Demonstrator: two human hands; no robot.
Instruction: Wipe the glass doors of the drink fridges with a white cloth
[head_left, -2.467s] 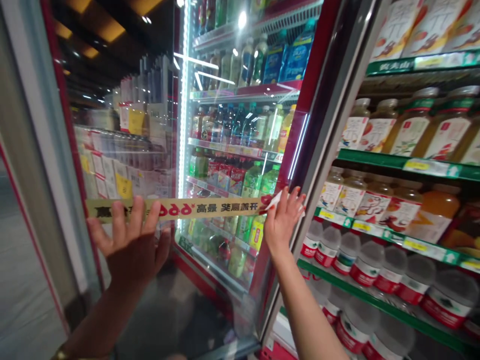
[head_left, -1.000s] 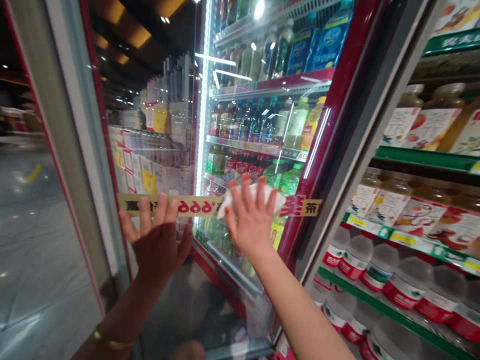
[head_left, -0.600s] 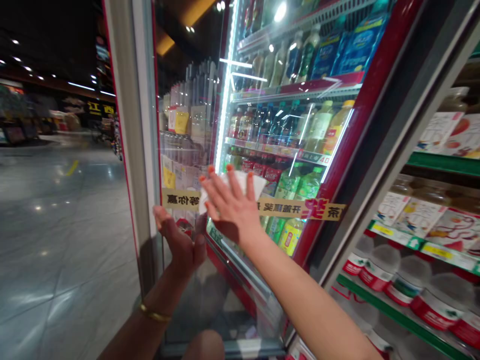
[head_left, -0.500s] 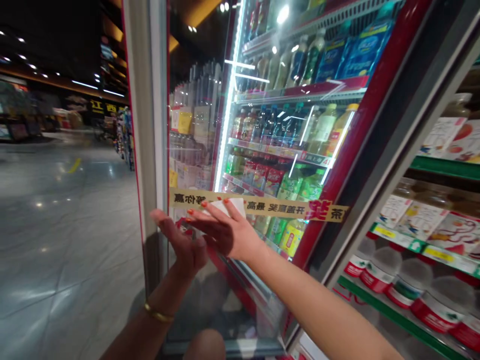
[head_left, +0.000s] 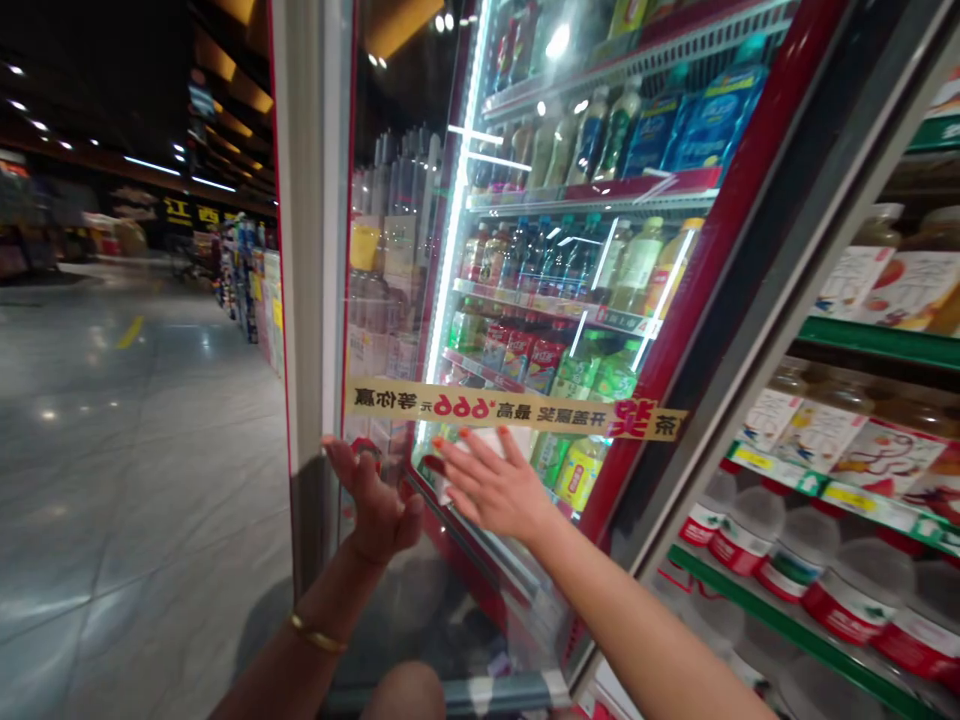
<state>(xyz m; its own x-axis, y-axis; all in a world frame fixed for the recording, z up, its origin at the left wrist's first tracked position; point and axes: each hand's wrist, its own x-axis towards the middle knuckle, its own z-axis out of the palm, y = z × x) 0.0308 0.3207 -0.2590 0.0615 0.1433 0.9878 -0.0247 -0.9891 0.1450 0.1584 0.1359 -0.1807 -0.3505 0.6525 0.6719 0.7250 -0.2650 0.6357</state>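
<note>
In the head view, a yellow printed adhesive strip (head_left: 510, 408) is lying across the glass door (head_left: 397, 250) of a drinks cooler, with its full length in place and no loose end showing. The right hand (head_left: 491, 483) is spreading wide just below the strip, its palm pressing a white tissue (head_left: 487, 441) toward the glass. The left hand (head_left: 373, 505) is standing open and empty beside it, near the door's lower edge, with its fingers apart.
</note>
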